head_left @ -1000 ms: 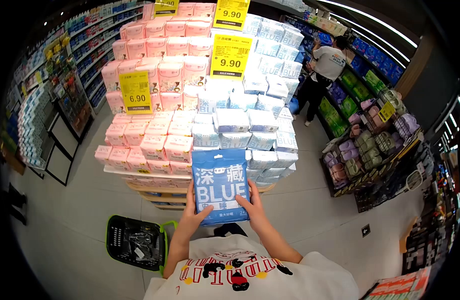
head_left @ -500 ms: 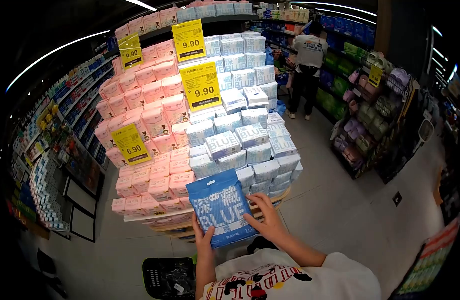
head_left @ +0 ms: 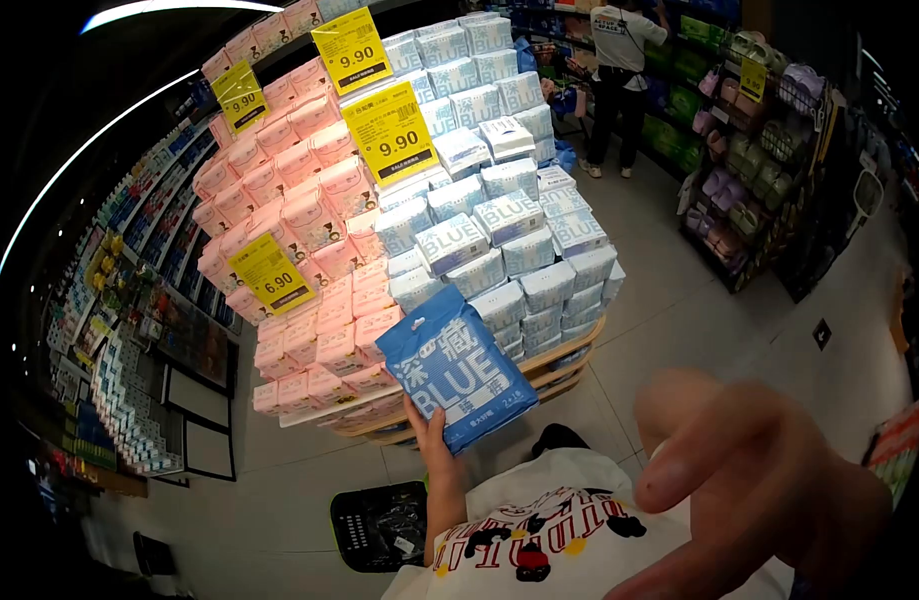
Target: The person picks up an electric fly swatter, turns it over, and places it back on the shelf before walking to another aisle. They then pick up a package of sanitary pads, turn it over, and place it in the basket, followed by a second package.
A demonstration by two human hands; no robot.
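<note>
Fingers point(head_left: 431, 425) of left hand point(head_left: 437, 450) pinch blue pack's point(head_left: 457, 368) lower edge.

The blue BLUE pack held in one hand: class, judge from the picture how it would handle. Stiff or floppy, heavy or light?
The blue pack probably feels light: the left hand alone holds it up by its lower edge. It stays flat, so it seems fairly firm rather than floppy. Its glossy wrap might be slippery.

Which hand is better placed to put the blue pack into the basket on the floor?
Left, most likely. The left hand grips the blue pack at its lower edge, with the basket below it. The right hand is empty, raised close to the camera.
</note>
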